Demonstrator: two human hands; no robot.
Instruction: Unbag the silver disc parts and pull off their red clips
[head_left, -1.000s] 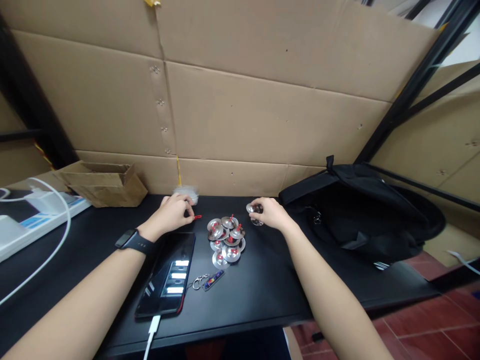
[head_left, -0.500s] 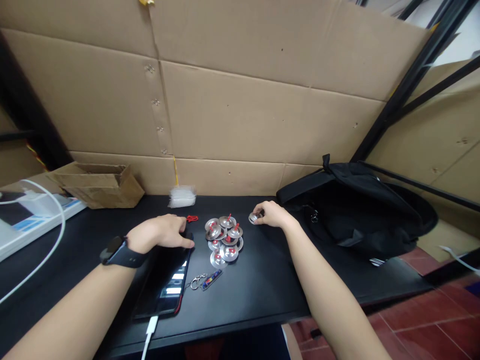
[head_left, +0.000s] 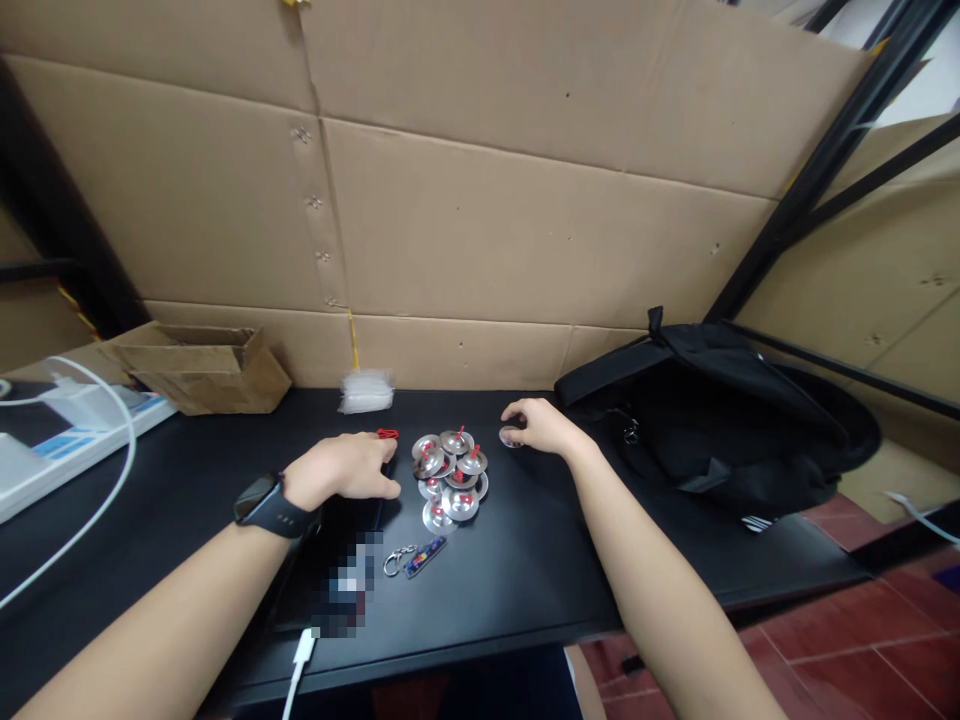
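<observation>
A pile of small metal finger cymbals (head_left: 460, 503) with red cord loops lies on the black table (head_left: 517, 570). To its right rests a single finger cymbal (head_left: 508, 438), partly covered by my right hand (head_left: 544, 428). That hand's index finger is lifted off the disc and its thumb lies at or just over it, with a gap between them. My left hand (head_left: 352, 468), a dark watch on its wrist, hovers left of the pile with fingers stretched out. Its fingertips are close to a red cord (head_left: 387, 434); I cannot tell whether they touch it.
Under my left forearm lies a phone (head_left: 322, 590), part of it pixelated, with a white cable (head_left: 301, 655). A keychain (head_left: 426, 557) sits before the pile. Behind are a cardboard box (head_left: 210, 375) and a clear plastic packet (head_left: 366, 391). A black bag (head_left: 720, 420) stands right, a power strip (head_left: 90, 440) left.
My right fingers have parted from their grip on the single cymbal, which stays on the table. My left hand has shifted slightly right, toward the pile.
</observation>
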